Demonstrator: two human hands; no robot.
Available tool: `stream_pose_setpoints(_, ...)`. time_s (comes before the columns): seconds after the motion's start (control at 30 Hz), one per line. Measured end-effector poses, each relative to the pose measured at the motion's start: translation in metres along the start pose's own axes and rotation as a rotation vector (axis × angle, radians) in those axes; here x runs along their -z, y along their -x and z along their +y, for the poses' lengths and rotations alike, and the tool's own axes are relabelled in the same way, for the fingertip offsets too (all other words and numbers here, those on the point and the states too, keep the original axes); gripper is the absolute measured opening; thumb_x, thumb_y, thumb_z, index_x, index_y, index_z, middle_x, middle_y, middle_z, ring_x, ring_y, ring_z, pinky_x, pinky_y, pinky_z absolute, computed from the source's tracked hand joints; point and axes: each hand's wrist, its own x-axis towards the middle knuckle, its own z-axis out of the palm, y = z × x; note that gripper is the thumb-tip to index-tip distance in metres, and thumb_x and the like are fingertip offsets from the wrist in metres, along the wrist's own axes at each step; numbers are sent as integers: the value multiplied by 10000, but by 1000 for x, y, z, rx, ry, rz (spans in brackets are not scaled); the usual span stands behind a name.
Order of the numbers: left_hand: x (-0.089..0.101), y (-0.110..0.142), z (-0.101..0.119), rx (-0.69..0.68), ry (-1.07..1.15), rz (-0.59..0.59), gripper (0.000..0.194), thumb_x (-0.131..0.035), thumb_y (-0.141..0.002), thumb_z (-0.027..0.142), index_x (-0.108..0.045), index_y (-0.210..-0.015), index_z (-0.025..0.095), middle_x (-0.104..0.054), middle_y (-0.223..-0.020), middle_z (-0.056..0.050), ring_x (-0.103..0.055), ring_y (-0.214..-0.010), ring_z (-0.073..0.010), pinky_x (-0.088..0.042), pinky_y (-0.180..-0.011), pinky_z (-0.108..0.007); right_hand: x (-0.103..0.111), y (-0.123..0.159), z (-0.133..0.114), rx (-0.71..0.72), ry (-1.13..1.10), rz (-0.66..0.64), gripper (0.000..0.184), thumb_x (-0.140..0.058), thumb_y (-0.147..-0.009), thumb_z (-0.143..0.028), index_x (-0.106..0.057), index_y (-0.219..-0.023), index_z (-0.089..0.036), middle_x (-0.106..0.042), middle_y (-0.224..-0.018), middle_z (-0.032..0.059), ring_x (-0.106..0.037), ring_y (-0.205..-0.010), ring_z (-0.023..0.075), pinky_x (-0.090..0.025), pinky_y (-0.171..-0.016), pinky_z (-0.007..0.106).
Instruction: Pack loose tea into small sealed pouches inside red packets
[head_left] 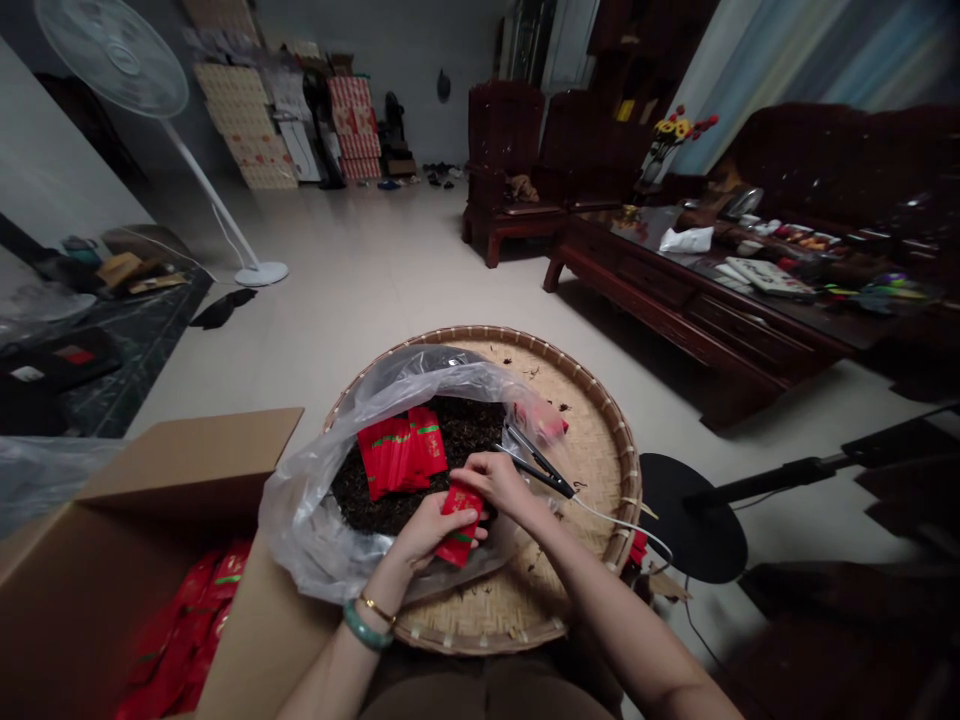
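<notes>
My left hand (430, 530) is closed round a small red packet (458, 524) with a green stripe, thumb across its front. At the packet's top edge are the bent fingers of my right hand (493, 480), pinching it there. Beneath both hands, an open clear plastic bag (300, 505) holds dark, dry loose leaves (469, 425) that look like tea. A row of red packets (394, 455) lies on the leaves, left of my hands. Just beyond my right hand rests a black tong-like tool with a white cord, probably a heat sealer (541, 470).
A round woven bamboo tray (592, 420) carries the bag. At the left stands an open cardboard box (195, 445) with many red packets (196, 615) inside. A black round stand base (694, 515) is right of the tray. Farther off are a wooden table (675, 290) and a white fan (261, 273).
</notes>
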Motion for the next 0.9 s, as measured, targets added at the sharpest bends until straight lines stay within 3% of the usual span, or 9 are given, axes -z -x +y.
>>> stream_pose_setpoints(0.1,1,-5,-1,-10,41,67,537,-825,-536,347,-566,-938,102,-705,-945,-157,-692,-643,-189,-549,-551,-263,14,3,16,1,177,215,262,-468,-893,-361,-641,-847,-170,-642,-803,39,-565,-758,156,-422,-701,256)
stream_pose_setpoints(0.17,4,-6,-1,-27,62,103,543,-831,-526,350,-566,-931,104,-698,-980,-166,-692,-637,-188,-553,-535,-263,23,10,30,-33,407,348,288,-542,-845,-376,-596,-1047,-178,-617,-997,97,-536,-953,229,-409,-831,351)
stream_pose_setpoints(0.27,6,-5,0,-40,82,136,529,-836,-516,347,-574,-909,108,-685,-1028,-172,-692,-635,-186,-557,-527,-260,27,23,49,-144,665,350,532,-630,-772,-331,-465,-1249,-163,-544,-1141,164,-491,-1043,300,-408,-844,423)
stream_pose_setpoints(0.37,5,-4,1,-57,87,154,511,-838,-511,343,-586,-887,106,-681,-1041,-173,-691,-631,-185,-556,-516,-255,25,28,59,-217,725,280,590,-633,-764,-292,-421,-1287,-121,-550,-1123,185,-510,-1024,306,-430,-821,410)
stream_pose_setpoints(0.5,3,-2,2,-93,78,163,497,-831,-521,349,-599,-888,107,-687,-1023,-164,-689,-622,-188,-548,-497,-254,31,25,59,-217,550,254,496,-610,-769,-280,-488,-1231,-145,-588,-1090,154,-552,-995,280,-453,-810,389)
stream_pose_setpoints(0.63,4,-1,2,-107,34,178,507,-827,-521,355,-603,-902,108,-692,-997,-152,-687,-619,-191,-541,-494,-257,47,22,42,-112,152,224,460,-639,-746,-351,-566,-1159,-163,-625,-1101,118,-575,-1006,258,-445,-865,393)
stream_pose_setpoints(0.8,4,-5,0,-145,-47,135,474,-816,-532,359,-605,-866,97,-701,-774,-77,-679,-588,-192,-520,-494,-248,47,18,3,-103,-114,-100,568,-748,-622,-397,-618,-1125,-168,-654,-1095,89,-597,-978,260,-455,-850,374)
stream_pose_setpoints(0.9,3,-6,-1,-158,-57,118,464,-816,-529,345,-602,-859,99,-686,-731,-50,-675,-575,-187,-512,-503,-245,37,13,-12,-120,-129,-163,498,-755,-611,-364,-663,-1063,-177,-681,-1037,67,-613,-936,257,-464,-818,357)
